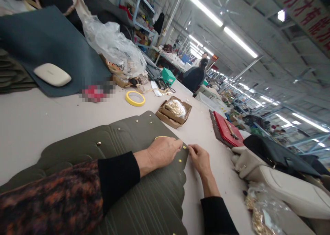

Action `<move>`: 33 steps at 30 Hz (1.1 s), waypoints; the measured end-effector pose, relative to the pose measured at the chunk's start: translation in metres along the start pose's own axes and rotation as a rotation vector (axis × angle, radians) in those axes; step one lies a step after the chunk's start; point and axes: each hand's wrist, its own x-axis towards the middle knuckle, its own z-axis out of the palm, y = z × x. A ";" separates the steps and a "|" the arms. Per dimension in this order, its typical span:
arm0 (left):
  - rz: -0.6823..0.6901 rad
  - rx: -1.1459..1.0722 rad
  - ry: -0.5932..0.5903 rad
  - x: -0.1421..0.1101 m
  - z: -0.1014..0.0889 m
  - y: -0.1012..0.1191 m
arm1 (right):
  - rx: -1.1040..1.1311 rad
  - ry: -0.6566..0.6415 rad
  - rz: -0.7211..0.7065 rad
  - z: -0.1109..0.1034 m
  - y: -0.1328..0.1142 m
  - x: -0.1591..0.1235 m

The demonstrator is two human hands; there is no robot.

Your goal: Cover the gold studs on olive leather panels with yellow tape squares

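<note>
The left hand (165,151) and right hand (201,159), fingertips narrow, hold unclear, needed to keep the olive panel (152,190) flat.

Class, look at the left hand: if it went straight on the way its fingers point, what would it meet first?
Probably the small yellow piece on the green panel, then the right hand; how high the left hand sits is unclear.

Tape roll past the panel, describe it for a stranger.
On the table, find the dark green panel. Just past its far edge, left of the brown box, lies the tape roll, a flat yellow ring unlike its boxy neighbour.
</note>
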 end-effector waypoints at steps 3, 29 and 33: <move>0.005 0.003 0.010 0.000 0.002 -0.001 | -0.064 -0.039 -0.033 0.005 -0.004 0.000; 0.007 -0.059 0.051 0.001 0.000 -0.002 | 0.046 -0.248 -0.022 -0.007 -0.016 -0.044; 0.005 -0.063 0.036 0.001 0.000 -0.003 | 0.019 -0.318 0.033 -0.001 -0.018 -0.036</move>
